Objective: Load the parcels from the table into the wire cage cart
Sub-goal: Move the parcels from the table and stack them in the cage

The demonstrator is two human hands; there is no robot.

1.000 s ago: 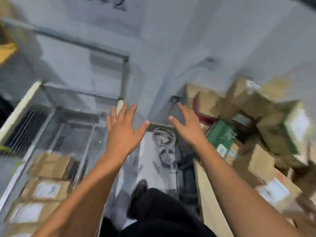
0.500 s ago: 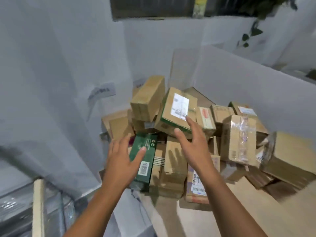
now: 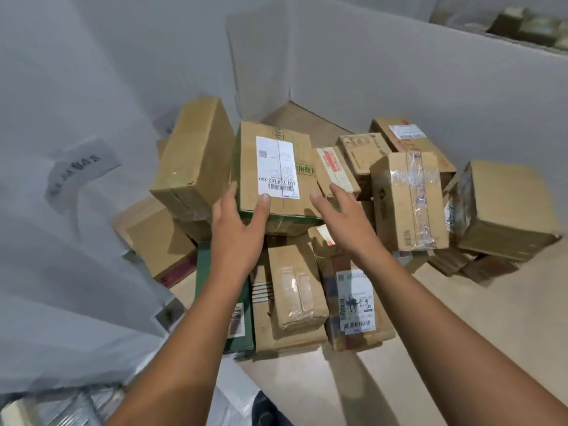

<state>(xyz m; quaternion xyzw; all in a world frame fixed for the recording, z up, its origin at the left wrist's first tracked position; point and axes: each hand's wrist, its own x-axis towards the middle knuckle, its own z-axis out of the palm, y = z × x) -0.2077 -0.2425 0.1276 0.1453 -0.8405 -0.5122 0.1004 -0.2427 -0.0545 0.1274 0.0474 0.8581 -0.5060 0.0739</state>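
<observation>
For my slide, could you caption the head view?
Left hand and right hand reach the labelled box atop the pile.

Grey-walled corner enclosing a beige tabletop (image 3: 461, 348)

Left of the tabletop hangs pale grey creased sheeting (image 3: 61, 272), carrying a white paper label (image 3: 81, 167) with blurred dark print. Behind the tabletop, flat grey partition panels (image 3: 399, 72) meet at a vertical corner. Above the partition's top edge, far right of the tabletop, blurred brownish shapes (image 3: 522, 23) show. Lighting is even and diffuse; shadows on the tabletop are soft.

Left hand (image 3: 237, 230), right hand (image 3: 341, 221) at labelled parcel (image 3: 276, 167)
</observation>
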